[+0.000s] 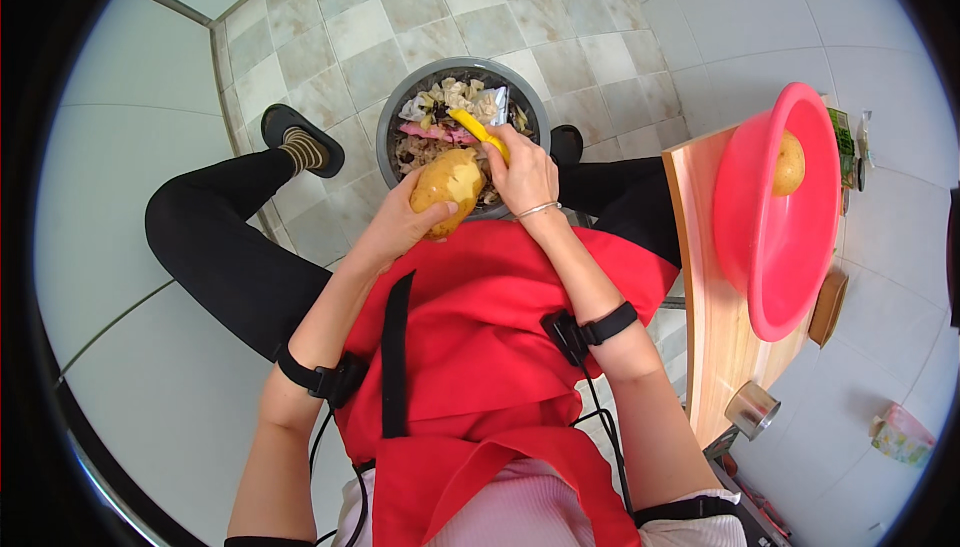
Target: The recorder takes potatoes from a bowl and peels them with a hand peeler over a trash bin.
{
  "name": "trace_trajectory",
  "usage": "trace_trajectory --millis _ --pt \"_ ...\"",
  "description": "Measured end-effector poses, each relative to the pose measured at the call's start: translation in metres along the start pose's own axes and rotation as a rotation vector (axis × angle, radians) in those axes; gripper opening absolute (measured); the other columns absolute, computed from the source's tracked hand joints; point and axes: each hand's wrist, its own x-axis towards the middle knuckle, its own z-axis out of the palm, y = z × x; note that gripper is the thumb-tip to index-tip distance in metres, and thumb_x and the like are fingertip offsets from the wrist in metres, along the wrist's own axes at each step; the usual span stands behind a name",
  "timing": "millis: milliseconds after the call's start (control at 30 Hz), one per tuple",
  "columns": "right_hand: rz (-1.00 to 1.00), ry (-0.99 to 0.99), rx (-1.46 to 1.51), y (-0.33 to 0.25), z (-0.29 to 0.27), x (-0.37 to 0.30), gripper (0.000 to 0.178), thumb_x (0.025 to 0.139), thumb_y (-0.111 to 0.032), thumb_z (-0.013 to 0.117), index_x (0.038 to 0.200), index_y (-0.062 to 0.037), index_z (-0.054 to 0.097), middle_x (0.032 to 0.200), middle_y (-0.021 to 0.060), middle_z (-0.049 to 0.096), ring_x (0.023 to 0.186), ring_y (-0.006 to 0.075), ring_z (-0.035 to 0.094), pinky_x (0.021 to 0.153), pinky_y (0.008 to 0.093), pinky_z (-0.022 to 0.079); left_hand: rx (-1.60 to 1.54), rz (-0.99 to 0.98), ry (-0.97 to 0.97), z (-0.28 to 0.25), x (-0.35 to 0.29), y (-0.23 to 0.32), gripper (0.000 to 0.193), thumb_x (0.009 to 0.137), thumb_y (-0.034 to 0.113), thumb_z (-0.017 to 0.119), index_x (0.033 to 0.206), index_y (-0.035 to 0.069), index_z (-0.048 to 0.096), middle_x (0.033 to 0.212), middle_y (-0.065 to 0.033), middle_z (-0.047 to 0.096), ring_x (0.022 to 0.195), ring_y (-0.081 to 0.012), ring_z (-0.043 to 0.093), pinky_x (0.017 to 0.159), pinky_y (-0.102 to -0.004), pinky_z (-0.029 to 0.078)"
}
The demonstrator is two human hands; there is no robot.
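My left hand (pixel 403 219) is closed around a large potato (pixel 448 190), its thumb lying across the near side. A pale peeled patch shows on the upper right of the potato; the rest keeps its brown-yellow skin. My right hand (pixel 525 175) grips a yellow peeler (pixel 480 129), whose head points up and left, just above the potato and apart from it. Both hands are over the near rim of a grey bin (pixel 543 127) standing on the floor between my legs. Food scraps and peelings (pixel 462 97) lie in the bin, along with a pink strip.
To my right, a wooden table (pixel 735 347) carries a pink basin (pixel 735 207) with another potato (pixel 789 164) inside. A metal can (pixel 751 409) stands near the table's close end. A pale cabinet (pixel 130 197) lines the left side; tiled wall (pixel 760 7) rises on the right.
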Motion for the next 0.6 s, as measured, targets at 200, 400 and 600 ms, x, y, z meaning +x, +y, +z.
trace_trajectory --millis 200,400,600 --pt "0.253 -0.127 0.098 -0.003 -0.001 0.003 0.020 0.083 -0.026 0.062 0.094 -0.0088 0.065 0.080 0.0139 0.066 0.071 0.0300 0.064 0.062 0.0383 0.050 0.054 0.061 0.010 -0.007 0.001 -0.001 0.070 0.075 0.015 0.070 0.134 0.005 0.033 0.123 -0.0084 0.049 0.113 -0.0158 0.048 0.097 -0.0283 0.036" --pt "0.208 -0.046 0.883 -0.019 0.008 -0.004 0.021 0.077 -0.015 0.070 0.089 0.0013 0.064 0.075 0.0066 0.065 0.068 0.0098 0.058 0.064 0.0257 0.046 0.003 -0.017 -0.014 -0.006 0.001 0.005 0.073 0.073 0.015 0.071 0.134 0.010 0.033 0.121 -0.0087 0.048 0.110 -0.0192 0.049 0.087 -0.0312 0.045" --pt "0.286 0.084 0.737 -0.017 0.003 0.006 0.017 0.077 -0.013 0.067 0.085 0.0002 0.062 0.070 0.0105 0.063 0.063 0.0135 0.060 0.060 0.0271 0.047 -0.001 -0.037 0.016 -0.002 0.009 -0.001 0.067 0.077 0.017 0.066 0.134 0.011 0.033 0.121 -0.0084 0.048 0.108 -0.0185 0.051 0.083 -0.0330 0.048"
